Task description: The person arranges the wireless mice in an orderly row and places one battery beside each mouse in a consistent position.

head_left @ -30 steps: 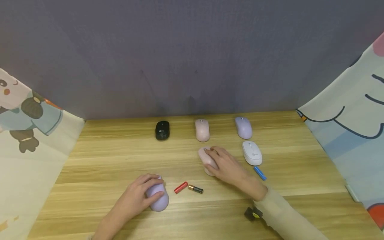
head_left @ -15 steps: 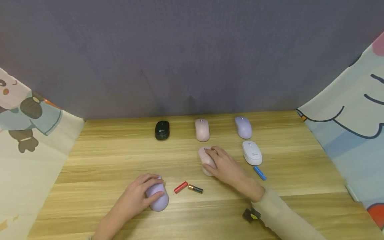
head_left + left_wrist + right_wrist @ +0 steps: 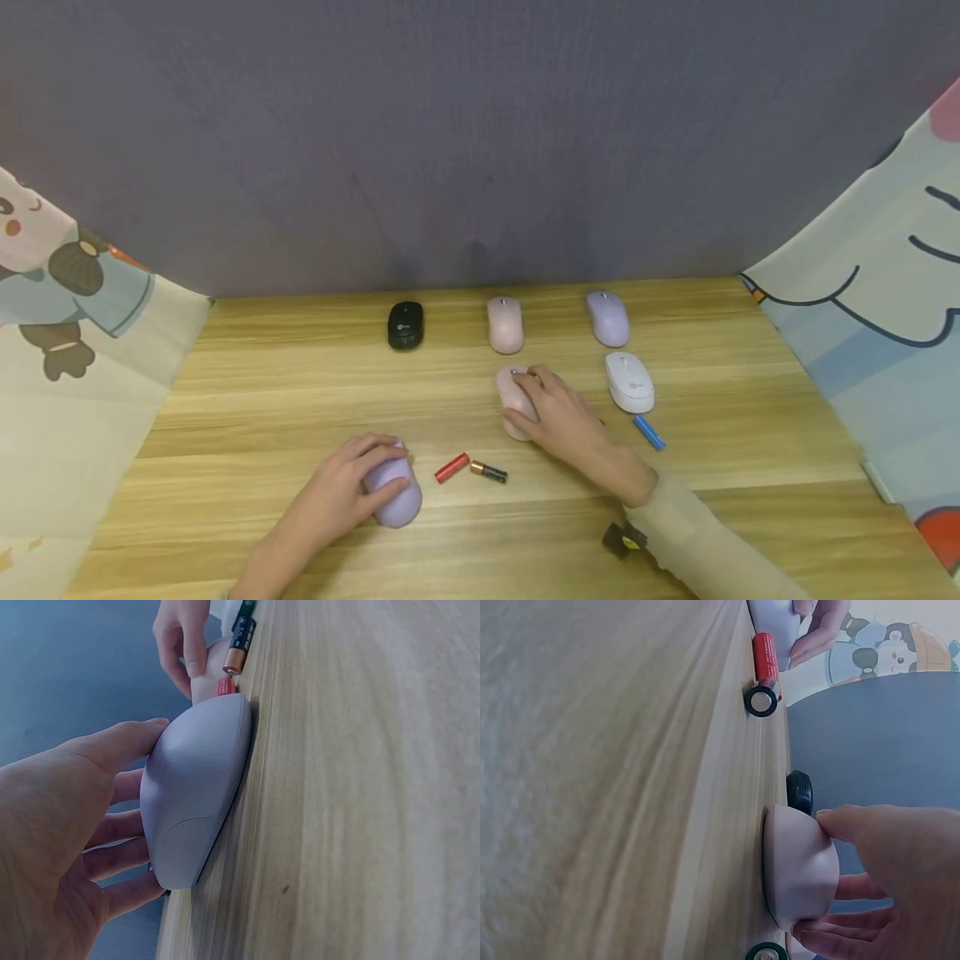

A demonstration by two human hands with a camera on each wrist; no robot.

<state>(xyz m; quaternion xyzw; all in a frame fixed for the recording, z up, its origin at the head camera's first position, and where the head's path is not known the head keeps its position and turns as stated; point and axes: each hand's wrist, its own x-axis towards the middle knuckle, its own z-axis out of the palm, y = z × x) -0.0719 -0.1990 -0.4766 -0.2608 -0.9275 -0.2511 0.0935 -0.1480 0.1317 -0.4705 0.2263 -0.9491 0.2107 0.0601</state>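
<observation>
My left hand (image 3: pixel 347 482) holds a lilac computer mouse (image 3: pixel 401 505) at the front left of the table, thumb on the near side and fingers over the far side. The left wrist view shows that mouse (image 3: pixel 193 787) low over the wood, its rounded back toward the camera. Near the middle, my right hand (image 3: pixel 564 419) grips a pale pink mouse (image 3: pixel 512 395) by its sides. The same pink mouse (image 3: pixel 802 862) shows between thumb and fingers in the right wrist view. Between the hands lie a red battery (image 3: pixel 452 468) and a black-and-copper battery (image 3: pixel 490 472).
Along the back stand a black mouse (image 3: pixel 406 326), a second pink mouse (image 3: pixel 506 326) and a second lilac mouse (image 3: pixel 608 319). To the right sit a white mouse (image 3: pixel 630 382) and a blue battery (image 3: pixel 649 432). A grey panel (image 3: pixel 480 150) rises behind the wooden table (image 3: pixel 285 383).
My right hand and wrist have shifted slightly left, and the pink mouse has turned a little with them. The left hand and lilac mouse stay where they were.
</observation>
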